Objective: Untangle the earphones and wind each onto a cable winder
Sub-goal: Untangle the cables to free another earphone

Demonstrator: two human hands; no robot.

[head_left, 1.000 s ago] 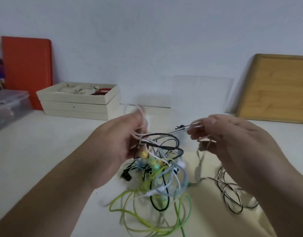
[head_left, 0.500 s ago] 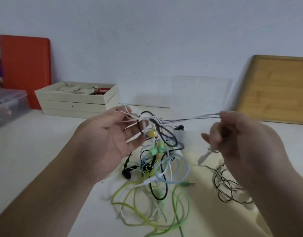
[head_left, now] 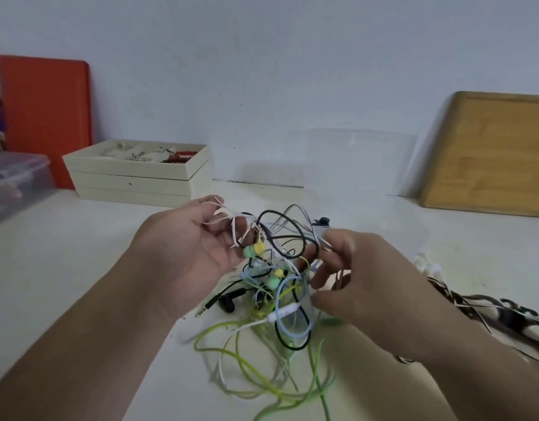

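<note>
Since the earlier frame, the right hand (head_left: 362,278) had closed back in on the tangle of earphones (head_left: 274,275), pinching a pale cable; the left hand (head_left: 195,253) gripped white strands, holding the tangle above the table (head_left: 64,268). Cables appeared light, limp and snag-prone; grasping near earbuds or plug (head_left: 206,308) seemed best. Open room lay left.

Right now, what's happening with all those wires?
A person is picking apart a knot of earphones held just above a white table. The left hand holds white strands at the top of the knot, and the right hand pinches a thin cable beside it. Green and white loops trail onto the table. Nothing looks freed from the knot yet. A darker cable bundle lies to the right.
</note>
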